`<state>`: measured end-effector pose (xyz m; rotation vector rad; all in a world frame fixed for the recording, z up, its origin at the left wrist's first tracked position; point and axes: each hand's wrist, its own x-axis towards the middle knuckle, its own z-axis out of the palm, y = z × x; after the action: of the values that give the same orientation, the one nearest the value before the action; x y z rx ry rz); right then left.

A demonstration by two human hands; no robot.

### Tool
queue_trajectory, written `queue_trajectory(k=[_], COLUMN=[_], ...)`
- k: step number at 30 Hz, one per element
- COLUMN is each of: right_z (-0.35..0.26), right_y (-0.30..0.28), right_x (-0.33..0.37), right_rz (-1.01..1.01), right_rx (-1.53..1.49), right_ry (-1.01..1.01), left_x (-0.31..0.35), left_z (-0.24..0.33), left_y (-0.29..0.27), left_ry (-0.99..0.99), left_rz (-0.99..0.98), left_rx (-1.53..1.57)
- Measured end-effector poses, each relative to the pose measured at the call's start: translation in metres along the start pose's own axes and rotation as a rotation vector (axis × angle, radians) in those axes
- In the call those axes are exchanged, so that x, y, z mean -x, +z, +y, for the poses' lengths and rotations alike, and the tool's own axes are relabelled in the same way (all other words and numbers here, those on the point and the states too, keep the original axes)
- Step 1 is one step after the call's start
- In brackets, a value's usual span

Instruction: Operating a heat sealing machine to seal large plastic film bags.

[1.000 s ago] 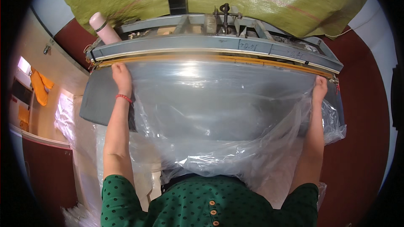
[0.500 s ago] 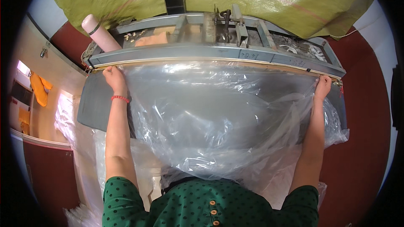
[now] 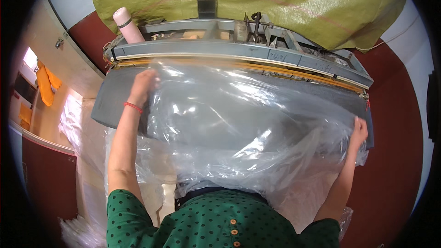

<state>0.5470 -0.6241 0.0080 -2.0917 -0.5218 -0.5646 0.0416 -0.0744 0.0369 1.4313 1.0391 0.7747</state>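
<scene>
A wide, clear plastic sheet [image 3: 216, 115] stretches between my hands over the dark grey padded surface [image 3: 117, 94], its near part falling toward my body. At the sheet's upper left corner, my left hand [image 3: 144, 86] is closed on the edge, slightly smeared by motion. My right hand [image 3: 360, 131] pinches the sheet's right end, lower than the left one. Beyond the sheet's far edge runs a long grey metal frame [image 3: 193, 49] with orange-yellow strips [image 3: 321, 79] along its near side. Whether the sheet has one layer or two, I cannot tell.
A pink bottle [image 3: 128, 27] leans at the frame's left end. A dark flat block [image 3: 207, 5] and a black metal clamp [image 3: 256, 25] stand at the back. Behind hangs a yellow-green tarp [image 3: 294, 0]. More crumpled plastic [image 3: 87, 227] lies at lower left; a cabinet door [image 3: 69, 46] stands left.
Both hands have drawn the sheet back from the frame toward my body, the right hand farther. The orange-yellow strips are now uncovered. The view has shifted slightly.
</scene>
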Motion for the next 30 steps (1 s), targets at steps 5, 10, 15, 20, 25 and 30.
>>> queue_trajectory(k=[5, 10, 15, 20, 25, 30], right_z=[0.053, -0.068, -0.289, -0.402, -0.350, -0.175], right_y=[-0.079, -0.035, 0.041, 0.098, 0.138, 0.132], right_x=[0.046, 0.019, 0.049, 0.097, 0.069, -0.007], right_rz=[0.232, 0.166, -0.566, -1.189, -0.765, -0.191], right_rx=[0.395, -0.069, -0.433, -0.777, -0.943, -0.499], right_ry=[0.224, -0.008, -0.509, -0.681, -0.044, 0.011], left_x=[0.060, 0.114, 0.149, 0.167, 0.177, 0.172], left_z=[0.023, 0.063, 0.089, 0.089, 0.004, -0.099], left_y=[0.073, 0.109, 0.118, 0.104, 0.029, -0.148], left_ry=[0.188, 0.261, 0.448, 0.467, 0.168, -0.183], left_rz=[-0.230, -0.364, -0.454, -0.575, -1.317, -0.947], left_rx=[0.028, 0.057, -0.095, -0.094, -0.316, -1.214])
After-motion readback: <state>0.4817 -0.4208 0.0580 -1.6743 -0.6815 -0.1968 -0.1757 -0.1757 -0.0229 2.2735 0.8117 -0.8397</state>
